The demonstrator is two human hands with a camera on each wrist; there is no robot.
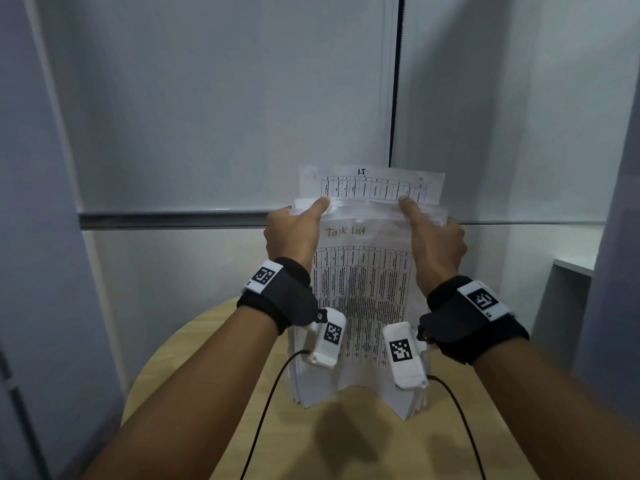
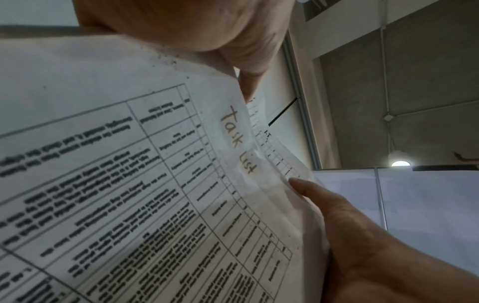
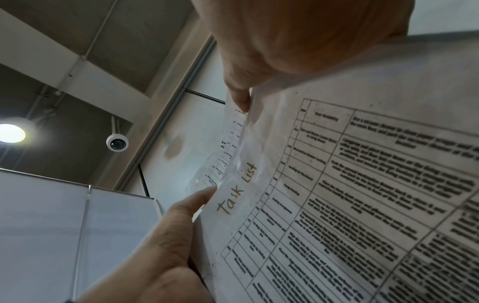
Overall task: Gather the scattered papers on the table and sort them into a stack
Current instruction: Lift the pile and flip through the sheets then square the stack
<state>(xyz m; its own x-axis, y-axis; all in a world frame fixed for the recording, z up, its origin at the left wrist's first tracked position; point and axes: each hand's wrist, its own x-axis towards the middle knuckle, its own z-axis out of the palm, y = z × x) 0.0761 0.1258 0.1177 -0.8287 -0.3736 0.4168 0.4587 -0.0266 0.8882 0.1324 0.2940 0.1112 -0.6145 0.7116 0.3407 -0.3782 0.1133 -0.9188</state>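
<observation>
Grey partition panels (image 1: 207,98) all round, and a small round wooden table (image 1: 346,445) tucked in the corner. The papers (image 1: 360,341) stand upright on their lower edge about mid-table and bow a little. Our left hand (image 1: 294,237) grips the left side and our right hand (image 1: 438,244) grips the right. Each thumb is pressed onto the front sheet (image 2: 155,184) up near the top. The fingers go round behind, so we can't see how they lie.

Handling-wise, we'd say it's a light, floppy bundle. The sheets will slide against each other easily, and the front one looks a bit glossy, so it's probably slippery. One back sheet (image 1: 374,185) sticks up above the rest at the far side. Holding the two long sides seems right for tapping the edges level. We wouldn't squeeze hard, because that just buckles the middle.

Only the head view shows the bottom edge fanned out on the table and that tall back sheet in full. The wrist views lose the table completely. They do show the print close up, the thumb tips on the paper, and a dome camera (image 3: 117,142) and ceiling lamp (image 3: 11,133) overhead.
</observation>
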